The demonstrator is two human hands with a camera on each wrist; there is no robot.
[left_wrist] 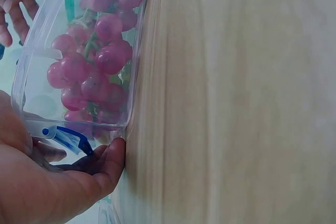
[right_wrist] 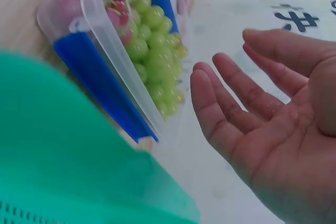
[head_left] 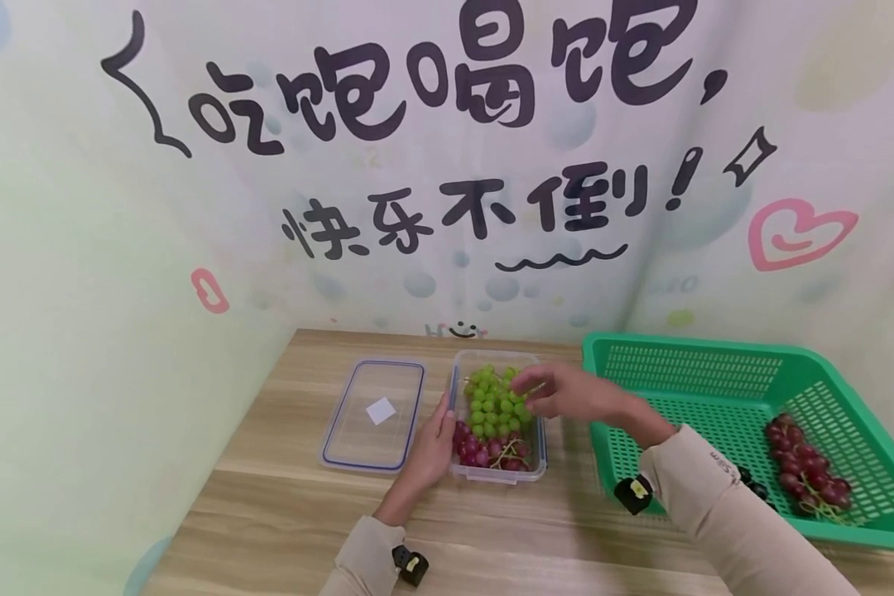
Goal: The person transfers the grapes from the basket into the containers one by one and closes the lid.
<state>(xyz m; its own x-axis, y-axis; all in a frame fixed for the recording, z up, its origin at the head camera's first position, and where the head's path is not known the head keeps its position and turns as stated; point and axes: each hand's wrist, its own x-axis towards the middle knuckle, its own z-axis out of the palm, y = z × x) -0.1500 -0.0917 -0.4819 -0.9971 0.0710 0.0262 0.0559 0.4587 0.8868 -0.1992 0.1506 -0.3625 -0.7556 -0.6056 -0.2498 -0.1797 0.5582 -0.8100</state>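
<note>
A clear plastic food container (head_left: 495, 475) with blue side latches sits on the table, holding green grapes (head_left: 492, 406) at the back and red grapes (head_left: 480, 451) in front. At its left wall, my left hand (head_left: 434, 443) holds the side; in the left wrist view its fingers (left_wrist: 113, 163) curl by the blue latch (left_wrist: 76, 139). My right hand (head_left: 566, 392) hovers over the container's right edge, near the green grapes. In the right wrist view the right hand's fingers (right_wrist: 241, 90) are spread and loosely bent, with nothing between them.
A clear lid (head_left: 361, 430) with a blue seal and a white square lies left of the container. To the right stands a green plastic basket (head_left: 704, 343) with a bunch of red grapes (head_left: 805, 463) and some dark fruit, partly hidden by the right sleeve. A printed curtain hangs behind the table.
</note>
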